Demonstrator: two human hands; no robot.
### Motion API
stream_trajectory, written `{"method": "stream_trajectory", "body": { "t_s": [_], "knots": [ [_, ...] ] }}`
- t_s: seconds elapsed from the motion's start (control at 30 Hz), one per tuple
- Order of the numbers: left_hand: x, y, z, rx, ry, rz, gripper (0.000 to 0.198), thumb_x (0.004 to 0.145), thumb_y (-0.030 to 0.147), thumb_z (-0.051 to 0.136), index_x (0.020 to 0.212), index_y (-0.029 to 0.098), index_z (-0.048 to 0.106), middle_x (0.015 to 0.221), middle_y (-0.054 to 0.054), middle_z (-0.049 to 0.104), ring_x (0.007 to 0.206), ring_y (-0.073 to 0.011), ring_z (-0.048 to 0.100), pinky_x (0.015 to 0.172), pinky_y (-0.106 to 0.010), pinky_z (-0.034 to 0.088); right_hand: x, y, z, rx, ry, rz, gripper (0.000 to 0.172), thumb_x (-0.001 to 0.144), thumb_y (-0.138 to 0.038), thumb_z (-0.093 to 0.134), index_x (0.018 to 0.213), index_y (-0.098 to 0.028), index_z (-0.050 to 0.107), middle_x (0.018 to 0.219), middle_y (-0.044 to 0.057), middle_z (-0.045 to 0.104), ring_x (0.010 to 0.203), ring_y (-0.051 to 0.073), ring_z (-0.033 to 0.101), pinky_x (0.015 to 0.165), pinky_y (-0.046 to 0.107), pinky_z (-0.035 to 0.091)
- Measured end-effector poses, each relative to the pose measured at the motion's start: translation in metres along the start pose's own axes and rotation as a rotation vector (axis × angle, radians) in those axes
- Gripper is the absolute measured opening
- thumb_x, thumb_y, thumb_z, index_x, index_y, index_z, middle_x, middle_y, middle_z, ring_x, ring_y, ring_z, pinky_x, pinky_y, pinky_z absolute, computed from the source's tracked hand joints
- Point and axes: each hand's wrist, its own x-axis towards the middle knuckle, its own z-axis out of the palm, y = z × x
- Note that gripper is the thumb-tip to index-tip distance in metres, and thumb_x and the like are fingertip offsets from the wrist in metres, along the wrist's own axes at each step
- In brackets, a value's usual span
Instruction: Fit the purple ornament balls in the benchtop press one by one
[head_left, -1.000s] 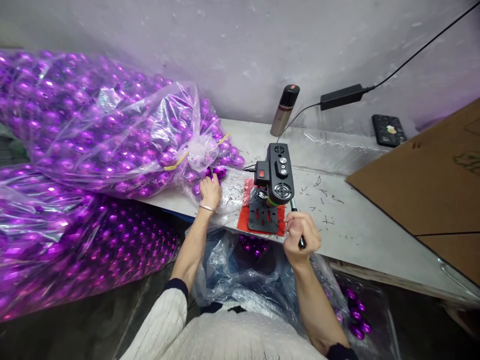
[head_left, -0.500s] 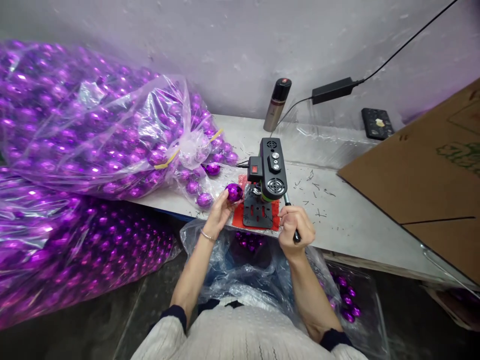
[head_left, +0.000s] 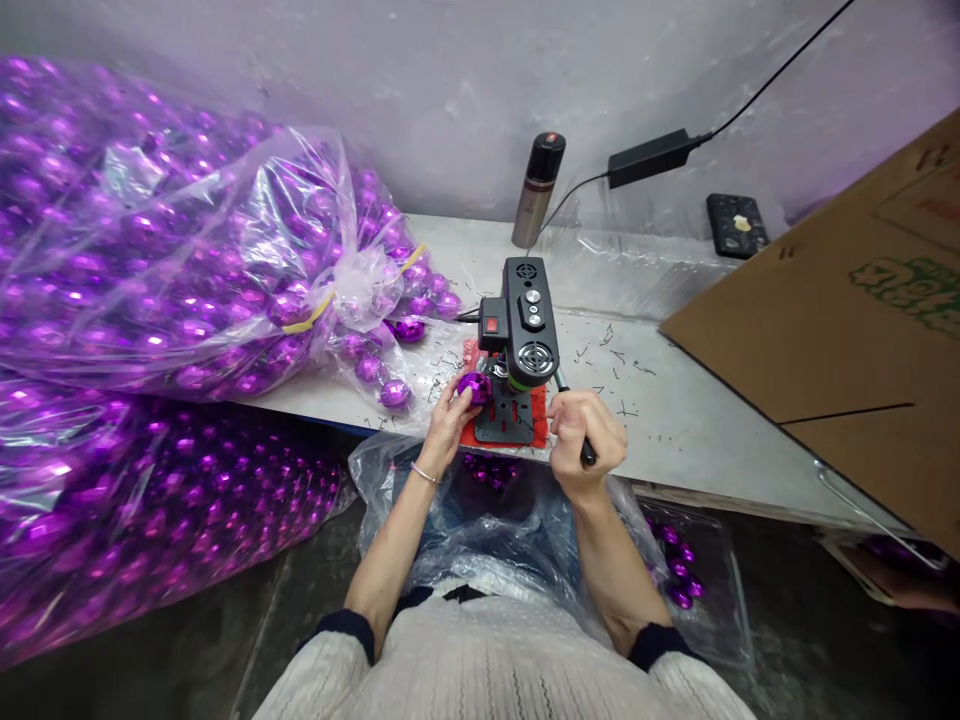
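Note:
A shiny purple faceted ball [head_left: 474, 388] is held in the fingers of my left hand [head_left: 448, 425], at the left side of a small black press machine [head_left: 531, 315]. The machine has a red switch, round vents and silver buttons, and its slotted base plate [head_left: 504, 428] rests on a red mat [head_left: 541, 424]. My right hand [head_left: 589, 440] is wrapped round the machine's lever [head_left: 588, 453], whose black grip end pokes out below the fist. Where the ball meets the machine is partly hidden under the machine's head.
Large clear bags of purple balls [head_left: 172, 240] fill the left. Behind the machine stand a spray can [head_left: 538, 190], a power adapter [head_left: 649, 158] and a black patterned case [head_left: 737, 225]. A cardboard box [head_left: 832, 330] leans at right. Dark scraps litter the table [head_left: 675, 430].
My left hand has brought the purple ball rightward, closer in under the machine's head. My right hand keeps its grip on the lever. The whole view has shifted slightly.

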Motion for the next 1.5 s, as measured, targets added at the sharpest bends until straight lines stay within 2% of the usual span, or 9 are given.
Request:
{"method": "stream_trajectory", "body": {
  "t_s": [0.17,0.23,0.33,0.57,0.87,1.03,1.17,1.3,1.5],
  "knots": [
    [-0.004,-0.011,0.003,0.634,-0.007,0.368,0.058,0.086,0.052,0.079,0.136,0.025,0.066,0.136,-0.011,0.071,0.129,-0.0301,0.064,0.117,-0.05,0.046,0.001,0.0,-0.001,-0.011,-0.009,0.007,0.03,0.097,-0.012,0.048,0.07,-0.022,0.054,0.063,-0.001,0.059,0.061,0.014,0.06,0.057,0.029,0.043],
    [-0.007,-0.013,0.004,0.857,-0.003,0.45,0.058,0.086,0.05,0.08,0.137,0.027,0.067,0.132,-0.012,0.072,0.125,-0.0315,0.065,0.115,-0.052,0.045,0.001,0.0,-0.001,-0.005,-0.013,0.006,0.03,0.097,-0.011,0.048,0.07,-0.022,0.053,0.063,-0.001,0.059,0.061,0.014,0.06,0.057,0.029,0.043],
    [-0.008,-0.013,0.005,1.011,-0.026,0.505,0.061,0.087,0.049,0.079,0.141,0.026,0.064,0.129,-0.013,0.072,0.125,-0.032,0.065,0.112,-0.051,0.046,0.0,0.001,-0.001,-0.007,-0.013,-0.001,0.03,0.096,-0.01,0.049,0.069,-0.022,0.052,0.064,-0.001,0.06,0.062,0.013,0.059,0.057,0.028,0.042],
    [0.003,-0.018,0.005,1.0,-0.154,0.647,0.06,0.089,0.051,0.077,0.139,0.022,0.061,0.13,-0.015,0.072,0.125,-0.0321,0.066,0.116,-0.054,0.043,0.002,-0.002,-0.003,-0.046,-0.023,-0.019,0.03,0.097,-0.011,0.047,0.07,-0.023,0.052,0.064,-0.001,0.06,0.06,0.012,0.06,0.055,0.028,0.042],
    [0.012,-0.037,0.007,0.932,-0.132,0.7,0.058,0.086,0.049,0.079,0.136,0.023,0.064,0.13,-0.015,0.071,0.123,-0.0321,0.066,0.11,-0.053,0.05,-0.016,0.007,-0.002,-0.012,-0.021,-0.016,0.026,0.095,-0.01,0.05,0.073,-0.023,0.055,0.067,0.0,0.063,0.064,0.014,0.062,0.057,0.028,0.046],
    [0.012,-0.034,0.008,0.956,-0.128,0.683,0.058,0.085,0.051,0.08,0.134,0.024,0.065,0.129,-0.013,0.072,0.122,-0.0322,0.066,0.11,-0.053,0.05,-0.04,0.019,0.004,-0.056,-0.024,-0.051,0.025,0.098,-0.018,0.046,0.076,-0.024,0.055,0.073,0.001,0.066,0.063,0.014,0.063,0.058,0.029,0.049],
    [0.011,-0.032,0.008,0.951,-0.146,0.696,0.059,0.087,0.051,0.078,0.136,0.023,0.063,0.129,-0.014,0.072,0.122,-0.0314,0.066,0.109,-0.052,0.05,-0.055,0.028,0.011,-0.06,0.043,-0.088,0.028,0.102,-0.024,0.041,0.077,-0.024,0.053,0.072,0.0,0.064,0.06,0.014,0.062,0.064,0.032,0.052],
    [0.011,-0.034,0.008,0.942,-0.145,0.734,0.059,0.088,0.051,0.077,0.137,0.021,0.063,0.128,-0.015,0.072,0.121,-0.0312,0.066,0.109,-0.051,0.05,-0.063,0.033,0.016,-0.038,0.084,-0.07,0.028,0.103,-0.025,0.042,0.077,-0.024,0.053,0.075,0.0,0.065,0.06,0.013,0.059,0.069,0.034,0.053],
    [0.011,-0.032,0.008,0.982,-0.151,0.683,0.061,0.087,0.053,0.078,0.137,0.022,0.063,0.127,-0.014,0.073,0.12,-0.0316,0.067,0.108,-0.051,0.05,-0.071,0.039,0.02,-0.016,0.119,-0.083,0.029,0.103,-0.026,0.042,0.076,-0.024,0.053,0.074,0.0,0.065,0.059,0.014,0.059,0.07,0.037,0.053]
  ]
}}
